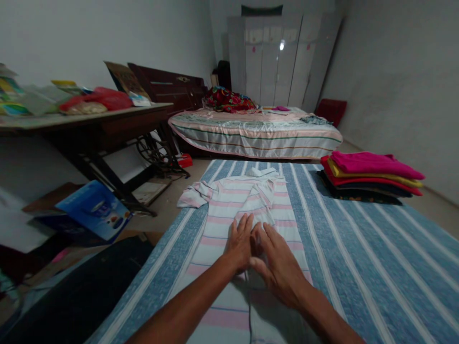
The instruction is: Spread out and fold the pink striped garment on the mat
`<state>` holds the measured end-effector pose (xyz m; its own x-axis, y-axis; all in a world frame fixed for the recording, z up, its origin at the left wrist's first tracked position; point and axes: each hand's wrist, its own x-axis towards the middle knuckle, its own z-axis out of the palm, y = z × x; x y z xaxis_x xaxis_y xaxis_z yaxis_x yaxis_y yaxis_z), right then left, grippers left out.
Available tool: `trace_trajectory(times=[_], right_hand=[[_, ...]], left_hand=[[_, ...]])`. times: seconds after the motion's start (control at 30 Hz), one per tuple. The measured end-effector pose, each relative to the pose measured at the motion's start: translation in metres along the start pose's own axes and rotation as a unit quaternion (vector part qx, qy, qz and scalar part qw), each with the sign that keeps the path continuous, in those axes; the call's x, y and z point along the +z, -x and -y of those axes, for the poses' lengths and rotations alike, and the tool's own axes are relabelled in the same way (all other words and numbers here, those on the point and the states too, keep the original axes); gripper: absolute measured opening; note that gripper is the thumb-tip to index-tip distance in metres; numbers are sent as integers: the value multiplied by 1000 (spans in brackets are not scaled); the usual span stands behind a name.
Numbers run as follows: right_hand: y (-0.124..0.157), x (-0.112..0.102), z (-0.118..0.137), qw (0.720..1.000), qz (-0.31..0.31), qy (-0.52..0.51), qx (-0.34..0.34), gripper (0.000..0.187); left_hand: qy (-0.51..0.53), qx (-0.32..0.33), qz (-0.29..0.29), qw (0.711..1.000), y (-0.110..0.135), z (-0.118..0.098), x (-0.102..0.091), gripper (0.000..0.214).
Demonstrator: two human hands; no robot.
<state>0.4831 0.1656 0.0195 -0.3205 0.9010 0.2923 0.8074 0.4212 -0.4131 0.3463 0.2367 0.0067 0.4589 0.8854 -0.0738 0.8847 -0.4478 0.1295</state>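
A white shirt with pink stripes [222, 229] lies face down or face up, I cannot tell which, lengthwise on the blue striped bed cover. Its right side is folded inward, and the sleeve on that side [260, 198] lies across the body. The other sleeve [195, 194] sticks out to the left. My left hand [240, 243] rests on the middle of the shirt, fingers stretched out. Close beside it, my right hand [274, 260] is over the folded part with its fingers slightly bent and the thumb apart. Nothing shows between its fingers.
Folded clothes [373, 174] in pink, yellow, red and dark colours are stacked on the bed cover [362, 239] at right. A sewing machine table [125, 114] with bags on it stands at left, above a blue box [95, 212]. Another bed [258, 134] is beyond.
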Motion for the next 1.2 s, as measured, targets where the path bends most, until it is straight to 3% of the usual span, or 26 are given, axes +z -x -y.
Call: trace_trajectory(times=[0.13, 0.33, 0.53, 0.7, 0.93, 1.2], right_hand=[[-42, 11, -28, 999, 21, 39, 22, 61], [-40, 37, -60, 989, 58, 138, 6, 59], [-42, 31, -52, 986, 62, 150, 25, 63], [-41, 29, -49, 988, 19, 145, 43, 68], [-35, 34, -49, 987, 62, 140, 41, 72], [-12, 35, -33, 989, 31, 145, 18, 70]], left_hand=[[28, 15, 11, 999, 14, -9, 7, 67], [35, 10, 12, 999, 23, -8, 16, 76], [53, -8, 19, 998, 39, -14, 15, 86], [81, -2, 57, 995, 68, -28, 10, 90], [99, -12, 72, 992, 90, -37, 6, 88], [115, -2, 102, 988, 109, -48, 2, 91]])
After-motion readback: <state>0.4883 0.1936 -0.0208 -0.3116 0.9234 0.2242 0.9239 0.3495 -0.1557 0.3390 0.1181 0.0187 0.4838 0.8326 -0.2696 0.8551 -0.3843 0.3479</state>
